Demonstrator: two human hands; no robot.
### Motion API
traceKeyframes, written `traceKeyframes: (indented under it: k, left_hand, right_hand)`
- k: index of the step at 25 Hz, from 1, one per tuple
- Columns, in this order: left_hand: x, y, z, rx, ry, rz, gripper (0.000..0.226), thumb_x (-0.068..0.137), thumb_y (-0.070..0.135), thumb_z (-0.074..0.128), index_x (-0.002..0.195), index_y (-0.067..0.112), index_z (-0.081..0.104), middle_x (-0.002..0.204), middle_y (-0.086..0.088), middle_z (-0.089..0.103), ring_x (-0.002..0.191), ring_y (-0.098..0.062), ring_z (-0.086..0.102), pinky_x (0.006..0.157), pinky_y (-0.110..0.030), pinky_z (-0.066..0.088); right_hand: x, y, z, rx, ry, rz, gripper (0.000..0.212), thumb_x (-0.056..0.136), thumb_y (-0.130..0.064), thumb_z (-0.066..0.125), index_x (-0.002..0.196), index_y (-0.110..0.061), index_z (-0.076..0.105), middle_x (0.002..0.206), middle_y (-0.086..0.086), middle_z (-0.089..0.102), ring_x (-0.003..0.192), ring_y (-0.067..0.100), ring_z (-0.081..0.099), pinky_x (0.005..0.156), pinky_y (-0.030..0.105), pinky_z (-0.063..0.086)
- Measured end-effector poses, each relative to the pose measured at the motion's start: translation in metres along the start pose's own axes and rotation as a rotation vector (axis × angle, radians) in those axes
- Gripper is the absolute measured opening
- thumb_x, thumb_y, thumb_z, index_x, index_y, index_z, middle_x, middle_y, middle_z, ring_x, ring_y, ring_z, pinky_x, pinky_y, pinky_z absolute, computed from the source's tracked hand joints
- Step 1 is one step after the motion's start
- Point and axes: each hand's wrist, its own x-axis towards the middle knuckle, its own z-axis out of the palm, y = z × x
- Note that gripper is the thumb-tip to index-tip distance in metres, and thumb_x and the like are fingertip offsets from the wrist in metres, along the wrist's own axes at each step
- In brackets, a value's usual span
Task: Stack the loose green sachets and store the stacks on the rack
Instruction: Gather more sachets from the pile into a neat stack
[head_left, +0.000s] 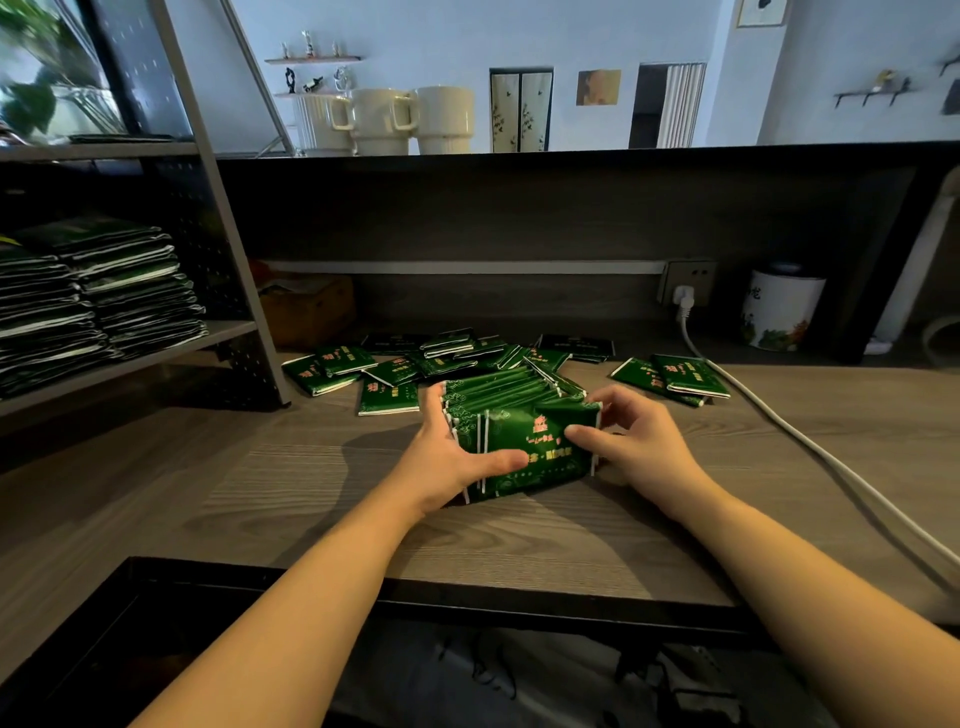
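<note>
While on desk (311, 499), sachet stack (519, 431) between both grips

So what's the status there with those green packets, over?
Both hands, left and right, grip one bundle on the desk. Loose sachets behind. Rack holds stacks. Nothing in the way.

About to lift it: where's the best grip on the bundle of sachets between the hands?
Grip the bundle of sachets at its two short ends, left hand and right hand squeezing inward: the sachets stand on edge side by side, so end pressure keeps them together.
</note>
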Motion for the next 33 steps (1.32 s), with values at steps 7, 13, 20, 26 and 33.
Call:
traceKeyframes:
  k: [7, 13, 20, 26, 33]
  left_hand:
    - [0.002, -0.005, 0.000, 0.022, 0.070, 0.054, 0.116, 0.072, 0.024, 0.088, 0.154, 0.030, 0.005, 0.159, -0.009, 0.028, 0.140, -0.023, 0.032, 0.109, -0.031, 0.028]
    - [0.002, -0.002, -0.004, -0.004, 0.141, 0.004, 0.109, 0.077, 0.022, 0.085, 0.154, 0.029, 0.007, 0.161, -0.016, 0.021, 0.144, -0.033, 0.028, 0.103, -0.035, 0.031]
    - [0.006, -0.005, -0.005, -0.043, 0.178, -0.021, 0.107, 0.078, 0.021, 0.084, 0.154, 0.029, 0.008, 0.158, -0.013, 0.027, 0.141, -0.031, 0.030, 0.106, -0.038, 0.031]
    - [0.010, -0.006, -0.007, -0.088, 0.256, -0.032, 0.105, 0.081, 0.020, 0.080, 0.155, 0.027, 0.006, 0.160, -0.010, 0.024, 0.145, -0.028, 0.026, 0.102, -0.034, 0.029]
    - [0.008, -0.004, -0.007, -0.102, 0.230, -0.034, 0.107, 0.081, 0.020, 0.081, 0.155, 0.026, 0.005, 0.161, -0.010, 0.023, 0.145, -0.029, 0.027, 0.106, -0.037, 0.030]
  right_hand:
    - [0.001, 0.003, 0.006, -0.103, -0.027, -0.045, 0.050, 0.073, -0.024, 0.087, 0.110, -0.021, 0.054, 0.106, -0.002, 0.064, 0.099, 0.012, 0.063, 0.082, 0.031, 0.055]
    - [0.016, 0.005, -0.006, -0.052, 0.244, 0.065, 0.014, 0.098, -0.020, 0.058, 0.112, -0.017, 0.058, 0.104, -0.002, 0.063, 0.100, 0.013, 0.059, 0.079, 0.013, 0.044]
    - [0.068, 0.029, -0.036, -0.579, -0.247, 0.275, 0.037, 0.098, -0.028, 0.056, 0.135, -0.027, 0.055, 0.140, 0.001, 0.055, 0.121, 0.020, 0.054, 0.103, 0.036, 0.042]
    - [0.068, 0.035, -0.056, -0.827, -0.408, 0.156, 0.050, 0.090, -0.043, 0.065, 0.138, -0.031, 0.055, 0.150, -0.004, 0.044, 0.141, 0.022, 0.030, 0.115, 0.043, 0.028]
    - [0.048, 0.033, -0.051, -0.952, -0.181, -0.182, 0.022, 0.098, -0.033, 0.058, 0.108, -0.014, 0.064, 0.104, 0.007, 0.066, 0.099, 0.025, 0.061, 0.080, 0.032, 0.045]
